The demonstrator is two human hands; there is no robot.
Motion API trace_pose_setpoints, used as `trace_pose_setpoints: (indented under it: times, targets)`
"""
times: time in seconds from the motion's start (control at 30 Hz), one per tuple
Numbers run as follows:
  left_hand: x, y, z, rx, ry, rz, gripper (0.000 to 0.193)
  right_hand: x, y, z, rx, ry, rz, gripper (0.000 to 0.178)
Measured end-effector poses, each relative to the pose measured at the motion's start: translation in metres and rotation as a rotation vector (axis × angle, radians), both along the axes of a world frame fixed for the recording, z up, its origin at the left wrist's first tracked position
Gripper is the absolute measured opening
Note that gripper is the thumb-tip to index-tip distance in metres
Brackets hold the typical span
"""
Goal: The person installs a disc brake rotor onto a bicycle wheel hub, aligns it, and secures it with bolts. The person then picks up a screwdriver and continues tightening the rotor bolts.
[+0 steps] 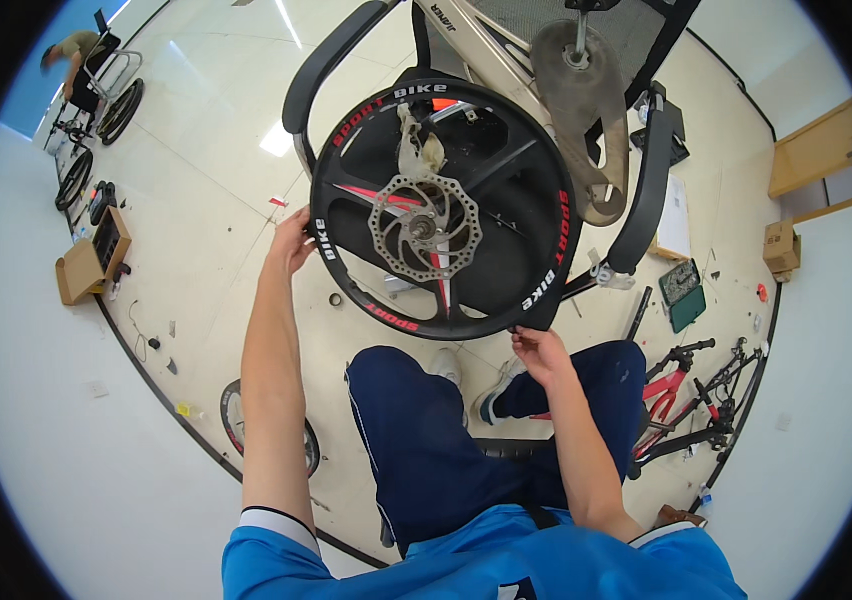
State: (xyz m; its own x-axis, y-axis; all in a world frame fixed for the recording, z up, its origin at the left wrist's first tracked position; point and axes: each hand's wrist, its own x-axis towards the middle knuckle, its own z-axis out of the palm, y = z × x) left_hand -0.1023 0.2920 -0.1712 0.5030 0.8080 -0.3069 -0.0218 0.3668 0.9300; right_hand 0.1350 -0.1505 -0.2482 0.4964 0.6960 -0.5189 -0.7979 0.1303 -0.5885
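Note:
A black bicycle wheel with broad spokes, red and white accents and lettering on its rim lies face up before me. At its hub is a silver disc brake rotor full of small holes. My left hand is closed on the left edge of the rim, its fingertips partly hidden. My right hand pinches the rim's lower right edge. Under the wheel is a black office chair with curved armrests. Leaning on the chair beyond the wheel is a pale bicycle frame with a grey chain cover.
Several bicycle frames lie at the lower right. Another wheel rests by the left wall. An opened cardboard box and a green tool case sit on the floor. A person bends over a bicycle at the far left.

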Motion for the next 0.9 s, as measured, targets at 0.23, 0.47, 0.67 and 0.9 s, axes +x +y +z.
trace_pose_setpoints:
  times: [0.23,0.47,0.67,0.9]
  targets:
    - [-0.03,-0.043,0.018,-0.033,0.137,-0.02,0.034,0.02,-0.016,0.034,-0.133,-0.101,0.043,0.018]
    - [-0.076,-0.083,0.05,-0.087,0.393,-0.106,0.035,0.051,-0.021,0.074,-0.329,-0.339,0.051,0.071]
    - [-0.091,-0.1,0.074,-0.006,0.64,-0.224,0.033,0.081,-0.028,0.113,-0.506,-0.52,0.293,0.044]
    - [-0.099,-0.111,0.066,-0.004,0.534,-0.079,0.026,0.122,-0.048,0.112,-0.403,-0.458,-0.027,0.06]
